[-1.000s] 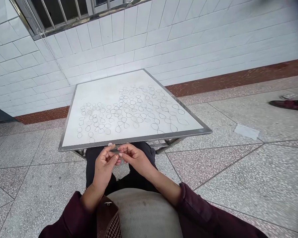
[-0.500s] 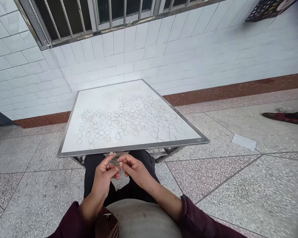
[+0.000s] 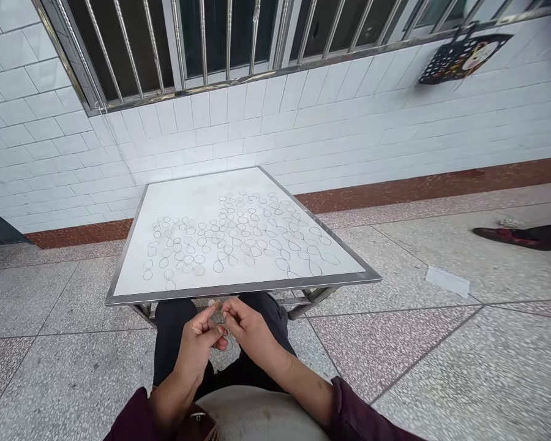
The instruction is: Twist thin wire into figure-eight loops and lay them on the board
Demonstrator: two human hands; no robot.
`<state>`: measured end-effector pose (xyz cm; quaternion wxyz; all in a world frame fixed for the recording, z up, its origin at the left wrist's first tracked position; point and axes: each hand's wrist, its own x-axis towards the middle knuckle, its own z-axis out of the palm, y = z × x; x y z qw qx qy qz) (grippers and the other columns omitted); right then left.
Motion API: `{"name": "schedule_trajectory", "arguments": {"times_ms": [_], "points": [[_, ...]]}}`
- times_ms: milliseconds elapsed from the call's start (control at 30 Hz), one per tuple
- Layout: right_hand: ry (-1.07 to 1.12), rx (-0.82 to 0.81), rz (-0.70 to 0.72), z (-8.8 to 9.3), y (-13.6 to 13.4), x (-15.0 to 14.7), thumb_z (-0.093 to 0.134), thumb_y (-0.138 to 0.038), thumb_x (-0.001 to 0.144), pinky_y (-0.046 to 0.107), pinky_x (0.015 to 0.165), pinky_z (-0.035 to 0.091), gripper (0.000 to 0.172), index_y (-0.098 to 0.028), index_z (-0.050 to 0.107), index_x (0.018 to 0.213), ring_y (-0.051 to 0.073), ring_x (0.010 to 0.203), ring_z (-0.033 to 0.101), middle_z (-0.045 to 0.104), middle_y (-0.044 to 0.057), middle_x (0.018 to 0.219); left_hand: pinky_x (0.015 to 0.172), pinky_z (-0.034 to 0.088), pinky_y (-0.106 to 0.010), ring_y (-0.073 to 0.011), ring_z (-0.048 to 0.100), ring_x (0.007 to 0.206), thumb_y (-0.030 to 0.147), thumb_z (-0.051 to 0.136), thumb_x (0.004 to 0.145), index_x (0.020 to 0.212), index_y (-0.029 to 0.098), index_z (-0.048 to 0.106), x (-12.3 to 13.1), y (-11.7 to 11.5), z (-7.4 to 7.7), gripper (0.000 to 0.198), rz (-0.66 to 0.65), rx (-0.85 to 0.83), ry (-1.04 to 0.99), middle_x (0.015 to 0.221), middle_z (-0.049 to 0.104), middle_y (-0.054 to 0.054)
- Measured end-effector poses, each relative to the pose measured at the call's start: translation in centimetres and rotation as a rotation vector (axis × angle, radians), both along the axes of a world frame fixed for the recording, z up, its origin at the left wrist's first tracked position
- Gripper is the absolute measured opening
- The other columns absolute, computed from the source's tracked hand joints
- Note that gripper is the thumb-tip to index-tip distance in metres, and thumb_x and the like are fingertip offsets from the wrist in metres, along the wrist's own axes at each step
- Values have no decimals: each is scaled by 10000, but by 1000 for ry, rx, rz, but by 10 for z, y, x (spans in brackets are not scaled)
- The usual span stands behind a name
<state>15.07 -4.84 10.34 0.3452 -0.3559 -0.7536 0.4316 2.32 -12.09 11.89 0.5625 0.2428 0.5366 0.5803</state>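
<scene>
My left hand (image 3: pixel 195 343) is closed in front of my lap, just below the table's front edge, thumb and fingers around a thin wire loop (image 3: pixel 218 316). Beside it, my right hand (image 3: pixel 250 331) pinches with thumb and forefinger at the loop's right side. Fingers hide much of the loop. Another thin curve hangs faintly beneath the hands. On the white tabletop (image 3: pixel 188 193) lie many thin, dark figure-eight loops (image 3: pixel 282 257), apparently of wire, in loose rows, some overlapping.
A grey metal frame (image 3: pixel 243 292) edges the table. Behind stand a white tiled wall (image 3: pixel 266 141) and a barred window. A patterned bag (image 3: pixel 463 58) hangs at upper right. On the floor are a pale paper-like sheet (image 3: pixel 447 282) and another person's dark shoe (image 3: pixel 509 237).
The view has tilted up, so more window and the whole bag show. My right fingers have shifted slightly relative to the loop, which shows less clearly between my hands.
</scene>
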Motion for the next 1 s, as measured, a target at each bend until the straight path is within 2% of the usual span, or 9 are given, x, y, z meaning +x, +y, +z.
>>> {"name": "schedule_trajectory", "arguments": {"times_ms": [100, 300, 500, 767, 900, 1000], "points": [[42, -246, 52, -6, 0, -2, 456, -256, 888, 223, 444, 339, 110, -232, 455, 780, 107, 455, 393, 446, -61, 607, 600, 467, -281, -119, 565, 552, 275, 812, 659, 1289, 142, 662, -1, -1, -4, 661, -19, -14, 16, 618, 598, 28], [89, -163, 23, -6, 0, -4, 500, -311, 914, 244, 547, 369, 157, -220, 516, 788, 129, 578, 442, 477, -37, 646, 620, 477, -279, -121, 589, 573, 313, 816, 674, 1321, 156, 639, -4, -3, -7, 689, -4, -8, 2, 673, 632, 9], [212, -421, 83, -10, 2, -5, 543, -431, 913, 232, 450, 322, 231, -225, 501, 819, 102, 454, 378, 451, -64, 591, 610, 476, -265, -120, 589, 571, 335, 838, 663, 1379, 158, 584, -3, -3, -7, 780, -2, -6, 11, 637, 607, 25], [259, -460, 75, -22, 5, -7, 580, -497, 893, 227, 443, 297, 303, -214, 509, 812, 86, 455, 342, 438, -68, 575, 599, 466, -258, -120, 579, 557, 338, 829, 680, 1393, 146, 563, 3, -2, -9, 785, 6, 9, 43, 606, 597, 30], [259, -452, 105, -23, 4, -6, 587, -565, 878, 223, 442, 353, 356, -215, 529, 900, 98, 496, 423, 509, -46, 653, 605, 471, -261, -129, 582, 583, 361, 820, 700, 1434, 117, 493, 0, 0, -9, 839, 83, 30, 81, 626, 616, 24], [266, -508, 190, -22, 0, -7, 697, -535, 806, 227, 473, 428, 398, -221, 525, 980, 122, 589, 515, 565, -32, 727, 615, 462, -248, -120, 568, 603, 365, 807, 731, 1439, 124, 469, -4, 2, -9, 821, 168, 75, 92, 641, 625, 25]]}}
